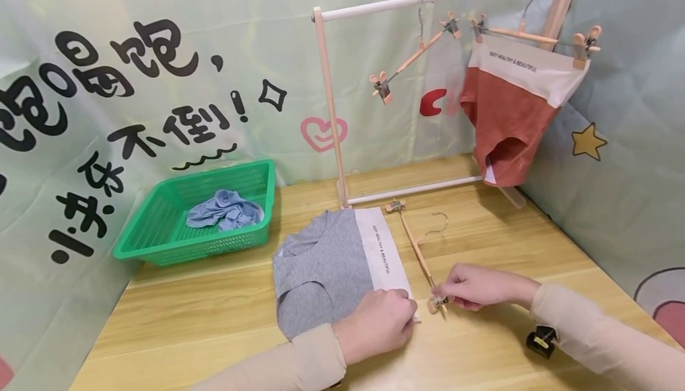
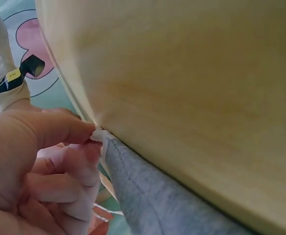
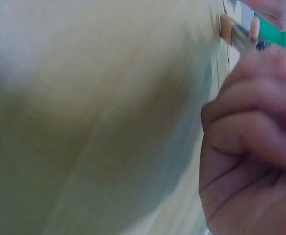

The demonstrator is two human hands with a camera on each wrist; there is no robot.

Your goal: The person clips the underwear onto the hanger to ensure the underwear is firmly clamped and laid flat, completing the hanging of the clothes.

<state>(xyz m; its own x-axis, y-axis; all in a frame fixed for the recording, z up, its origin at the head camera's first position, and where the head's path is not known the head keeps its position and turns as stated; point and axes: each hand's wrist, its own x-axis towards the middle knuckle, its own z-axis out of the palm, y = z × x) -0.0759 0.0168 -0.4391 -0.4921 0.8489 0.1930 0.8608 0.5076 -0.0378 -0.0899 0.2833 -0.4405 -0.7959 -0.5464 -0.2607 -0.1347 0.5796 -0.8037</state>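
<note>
Grey underwear point(image 1: 326, 254) with a white printed waistband lies flat on the table, its waistband toward the right. My left hand point(image 1: 377, 324) pinches the near corner of that waistband between thumb and fingertips, as the left wrist view shows close up. Just right of it, a wooden clip hanger point(image 1: 414, 242) lies on the table with its metal hook pointing right. My right hand point(image 1: 476, 287) pinches the clip point(image 1: 437, 303) at the hanger's near end. In the right wrist view the curled fingers point(image 3: 250, 132) hide part of that clip.
A green basket point(image 1: 198, 254) holding crumpled blue cloth point(image 1: 227, 210) stands at the left. Behind, a rack point(image 1: 329, 100) carries a bare clip hanger point(image 1: 420, 55) and a hanger with red-brown underwear point(image 1: 505, 106). Printed fabric walls point(image 1: 241, 52) border the table point(image 1: 187, 302).
</note>
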